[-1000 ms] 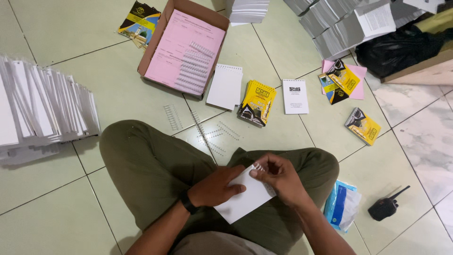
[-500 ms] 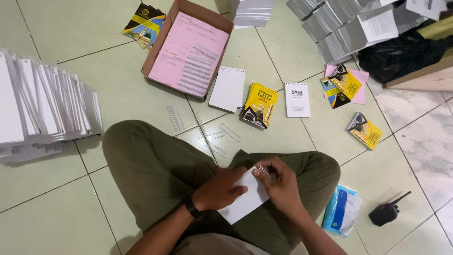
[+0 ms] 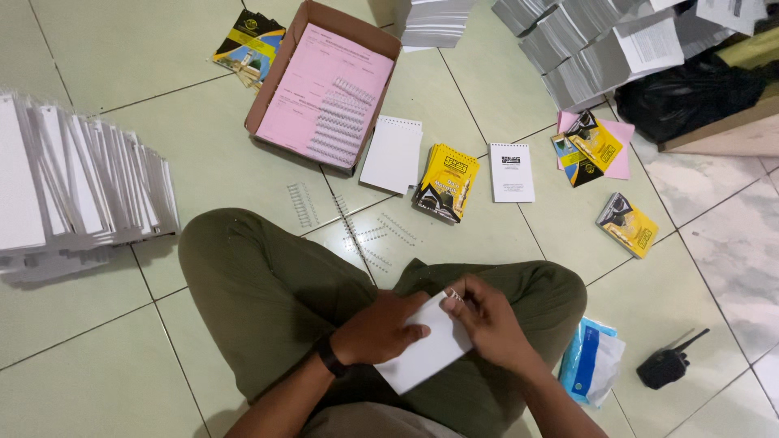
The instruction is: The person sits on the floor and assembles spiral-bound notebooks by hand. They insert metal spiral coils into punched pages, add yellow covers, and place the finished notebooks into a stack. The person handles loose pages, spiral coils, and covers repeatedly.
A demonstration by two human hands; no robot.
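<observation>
Head view, both hands gripping flat white booklet [image 3: 426, 349]

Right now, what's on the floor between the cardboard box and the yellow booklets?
In the head view, a white spiral notepad lies between the cardboard box and the stack of yellow booklets. It lies close beside both.

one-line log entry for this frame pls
left hand: holds white booklet | right hand: fingers at booklet's top edge, wire binding | seated cross-legged on tiled floor
</observation>
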